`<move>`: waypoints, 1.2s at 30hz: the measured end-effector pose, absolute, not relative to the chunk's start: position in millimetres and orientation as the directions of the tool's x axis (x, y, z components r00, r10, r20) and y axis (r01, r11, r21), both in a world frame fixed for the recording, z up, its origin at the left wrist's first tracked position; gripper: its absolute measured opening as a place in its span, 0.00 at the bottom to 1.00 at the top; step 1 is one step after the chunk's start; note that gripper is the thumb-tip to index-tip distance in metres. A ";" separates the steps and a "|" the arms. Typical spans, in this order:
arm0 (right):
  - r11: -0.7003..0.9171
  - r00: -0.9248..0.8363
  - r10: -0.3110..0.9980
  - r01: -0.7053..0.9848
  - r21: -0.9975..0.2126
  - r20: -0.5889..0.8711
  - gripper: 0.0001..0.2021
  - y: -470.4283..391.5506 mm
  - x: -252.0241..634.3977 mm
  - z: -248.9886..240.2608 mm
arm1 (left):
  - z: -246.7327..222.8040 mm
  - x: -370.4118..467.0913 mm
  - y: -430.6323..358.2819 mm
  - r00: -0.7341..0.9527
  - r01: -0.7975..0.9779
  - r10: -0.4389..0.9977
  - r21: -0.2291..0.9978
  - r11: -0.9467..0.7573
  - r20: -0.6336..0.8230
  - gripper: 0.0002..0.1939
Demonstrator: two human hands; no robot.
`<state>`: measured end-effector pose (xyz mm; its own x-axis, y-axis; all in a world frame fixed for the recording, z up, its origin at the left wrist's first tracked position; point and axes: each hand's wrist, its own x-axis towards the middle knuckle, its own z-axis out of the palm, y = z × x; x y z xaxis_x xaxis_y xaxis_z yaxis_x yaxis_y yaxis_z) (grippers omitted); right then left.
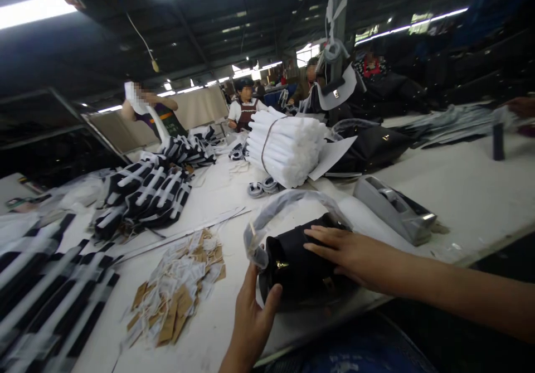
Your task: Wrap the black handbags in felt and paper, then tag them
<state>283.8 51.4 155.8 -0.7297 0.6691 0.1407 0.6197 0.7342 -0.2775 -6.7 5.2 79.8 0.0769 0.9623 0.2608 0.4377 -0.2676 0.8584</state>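
A small black handbag point(288, 267) with gold-coloured metal fittings lies near the table's front edge. Its strap point(271, 208), wrapped in clear plastic, arches up behind it. My left hand point(254, 317) grips the bag's left end, thumb on the near side and fingers at the far side, partly hidden. Across the top of the bag, my right hand point(346, 253) rests flat with its fingers stretched out. Left of the bag is a heap of brown hang tags point(178, 306) with strings and small clear packets.
A grey tape dispenser point(393, 208) stands at right, and a tied bundle of white rolls point(284, 147) behind the bag. Black-and-white wrapped pieces point(146, 189) pile up at left. Black bags point(368, 150) lie farther back. Several people work beyond, including a person in an apron point(246, 114).
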 end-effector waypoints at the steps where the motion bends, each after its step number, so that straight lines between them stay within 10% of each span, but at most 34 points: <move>1: 0.721 -0.717 0.686 0.649 -0.242 0.121 0.42 55.6 282.9 146.9 | 83.4 -3.3 7.1 0.105 0.423 0.959 0.861 -0.283 0.264 0.34; 9: 0.713 -0.713 0.701 0.701 -0.002 -0.012 0.47 106.7 244.7 114.5 | 66.7 9.5 18.7 0.029 0.360 0.923 0.858 -0.367 0.383 0.34; 13: 0.688 -0.706 0.679 0.708 -0.159 -0.204 0.59 118.8 247.9 142.8 | 59.7 7.1 26.4 -0.020 0.335 0.921 0.871 -0.360 0.389 0.36; 17: 0.634 -0.718 0.657 0.691 -0.346 -0.230 0.48 128.6 255.6 195.9 | 60.0 6.8 35.6 -0.041 0.333 0.927 0.880 -0.340 0.374 0.36; 28: 0.800 -0.520 0.549 0.553 -0.231 0.655 0.23 186.1 264.8 156.7 | 93.9 13.6 86.3 -0.139 0.319 0.971 0.937 -0.143 0.195 0.32; 36: 0.320 -0.007 0.889 0.724 -0.611 0.457 0.24 152.5 337.0 71.5 | 80.1 0.8 120.8 -0.123 0.257 0.986 0.964 -0.074 0.109 0.41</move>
<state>337.0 152.5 71.5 -0.0070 0.8894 0.4571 0.7239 0.3199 -0.6113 0.8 120.8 80.1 -0.1234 0.9864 0.1086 0.2572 -0.0739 0.9635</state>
